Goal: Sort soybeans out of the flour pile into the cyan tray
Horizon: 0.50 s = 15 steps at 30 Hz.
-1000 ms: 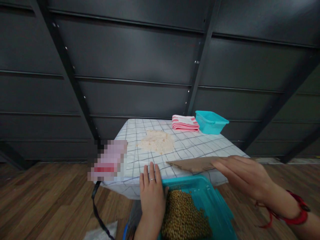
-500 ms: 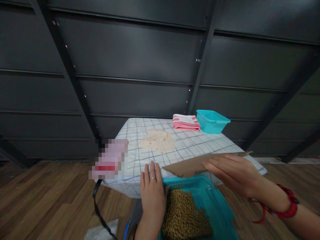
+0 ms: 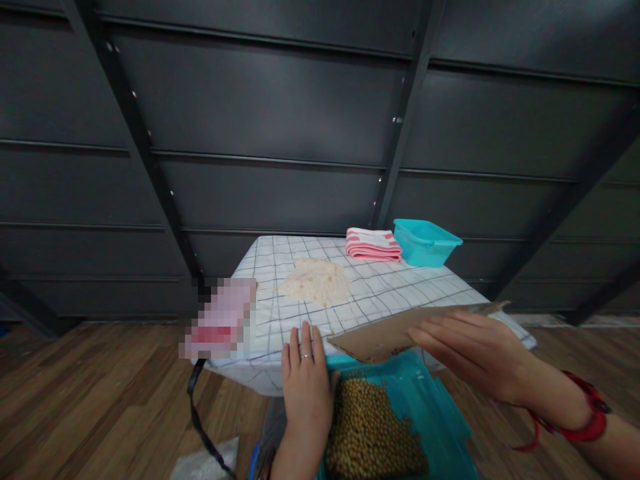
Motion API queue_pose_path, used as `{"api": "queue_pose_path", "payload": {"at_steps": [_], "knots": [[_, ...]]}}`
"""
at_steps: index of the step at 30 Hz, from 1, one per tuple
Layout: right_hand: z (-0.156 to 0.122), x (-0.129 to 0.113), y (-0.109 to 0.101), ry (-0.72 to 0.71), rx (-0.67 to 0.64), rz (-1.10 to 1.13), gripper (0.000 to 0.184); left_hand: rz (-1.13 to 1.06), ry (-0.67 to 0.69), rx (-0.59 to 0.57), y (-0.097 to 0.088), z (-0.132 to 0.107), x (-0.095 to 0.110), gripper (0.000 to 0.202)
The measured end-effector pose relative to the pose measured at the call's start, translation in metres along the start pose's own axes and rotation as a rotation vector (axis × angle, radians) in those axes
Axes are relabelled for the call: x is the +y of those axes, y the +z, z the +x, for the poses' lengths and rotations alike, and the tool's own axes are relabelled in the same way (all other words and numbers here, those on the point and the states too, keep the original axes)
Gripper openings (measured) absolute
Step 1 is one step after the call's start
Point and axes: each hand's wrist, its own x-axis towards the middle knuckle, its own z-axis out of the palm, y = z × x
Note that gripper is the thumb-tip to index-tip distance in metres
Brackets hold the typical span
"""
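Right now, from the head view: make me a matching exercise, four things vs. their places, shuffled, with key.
1. flat brown cardboard piece
2. folded pink-and-white towel
3. small round yellow-brown grains
4. pale crumbly patch

A. inside the near teal plastic tub
B. held in the right hand
C. spread on the checked white cloth
D. right beside the far turquoise plastic bin

Pairs: 1-B, 2-D, 3-A, 4-C
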Motion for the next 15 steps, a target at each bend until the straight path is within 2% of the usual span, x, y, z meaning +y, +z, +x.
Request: {"api": "queue_pose_path", "payload": {"at_steps": [3,9,15], "knots": [[-0.005,0.001,-0.002,-0.039,0.026,-0.042,0.030,-0.015,-0.006,-0.003,0.000,0.000,0.000,0.058],[-0.002,0.005,0.007,-0.007,0.026,-0.123,0.028,-0.023,0.002,0.005,0.004,-0.001,0.000,0.058],[0.004,0.001,0.004,0.023,0.003,-0.010,0.031,-0.029,0.002,0.006,0.002,0.000,0.000,0.059]]}}
